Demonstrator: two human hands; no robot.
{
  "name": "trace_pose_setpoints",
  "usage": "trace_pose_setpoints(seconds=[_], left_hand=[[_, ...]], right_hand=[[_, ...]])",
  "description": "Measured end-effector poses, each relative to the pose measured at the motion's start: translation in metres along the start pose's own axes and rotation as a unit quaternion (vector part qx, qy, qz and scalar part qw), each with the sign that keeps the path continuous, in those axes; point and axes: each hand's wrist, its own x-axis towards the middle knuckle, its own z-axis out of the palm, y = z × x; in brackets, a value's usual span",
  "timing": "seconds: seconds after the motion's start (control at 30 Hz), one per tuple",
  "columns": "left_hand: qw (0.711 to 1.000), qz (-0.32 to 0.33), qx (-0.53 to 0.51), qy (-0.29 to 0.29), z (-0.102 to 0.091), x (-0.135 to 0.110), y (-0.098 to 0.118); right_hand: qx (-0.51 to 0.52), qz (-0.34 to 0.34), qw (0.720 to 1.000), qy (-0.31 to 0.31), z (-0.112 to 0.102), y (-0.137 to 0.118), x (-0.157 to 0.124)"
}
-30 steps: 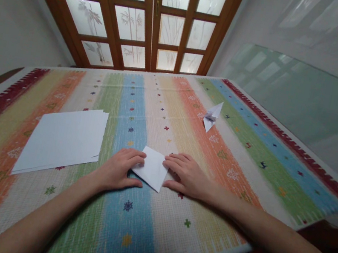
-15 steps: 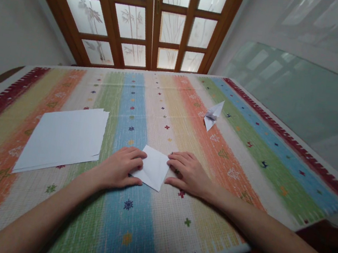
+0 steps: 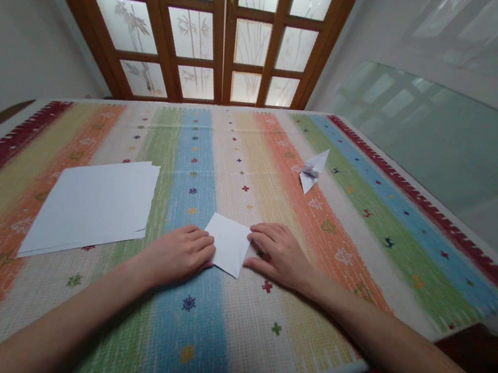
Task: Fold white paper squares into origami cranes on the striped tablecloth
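A small folded sheet of white paper (image 3: 228, 245) lies flat on the striped tablecloth between my two hands. My left hand (image 3: 187, 254) is curled closed on its left edge; the thumb is mostly hidden beneath the fingers. At the opposite side, my right hand (image 3: 276, 253) holds the right edge with bent fingertips, the thumb lower down against the same edge. Beyond my right hand sits a folded white paper figure (image 3: 312, 171) with pointed ends, apart from both hands.
A stack of white paper sheets (image 3: 93, 205) lies to the left of my left hand. The striped tablecloth (image 3: 185, 341) covers the table. Wooden doors with frosted panes (image 3: 229, 37) stand behind it, and a wall with a glass panel (image 3: 431, 128) is at the right.
My left hand has curled inward, its thumb drawing back from the paper's lower edge. The folded paper has shifted and turned slightly. My right hand has barely moved.
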Motion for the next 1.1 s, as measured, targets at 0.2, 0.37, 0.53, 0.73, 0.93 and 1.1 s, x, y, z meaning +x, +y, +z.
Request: trace_pose_setpoints(seconds=[0.2, 0.37, 0.53, 0.73, 0.93, 1.1], left_hand=[[0.996, -0.002, 0.058, 0.065, 0.014, -0.003, 0.003], [0.989, -0.08, 0.013, 0.121, 0.016, -0.001, -0.001], [0.988, -0.108, -0.023, 0.111, 0.01, 0.011, 0.0], [0.973, -0.141, -0.161, 0.088, 0.008, 0.02, -0.003], [0.926, -0.243, -0.271, 0.095, 0.01, 0.023, -0.007], [0.9, -0.282, -0.313, 0.115, 0.012, 0.025, -0.01]], right_hand=[[-0.022, 0.045, 0.995, 0.081, -0.002, -0.004, 0.0], [0.013, 0.037, 0.989, 0.142, -0.003, -0.006, -0.001], [0.064, -0.013, 0.99, 0.122, 0.001, -0.007, -0.001], [0.083, -0.024, 0.994, 0.071, 0.002, -0.01, 0.002], [0.072, -0.014, 0.994, 0.082, 0.003, -0.009, 0.001], [0.097, 0.01, 0.992, 0.082, 0.003, -0.007, 0.001]])
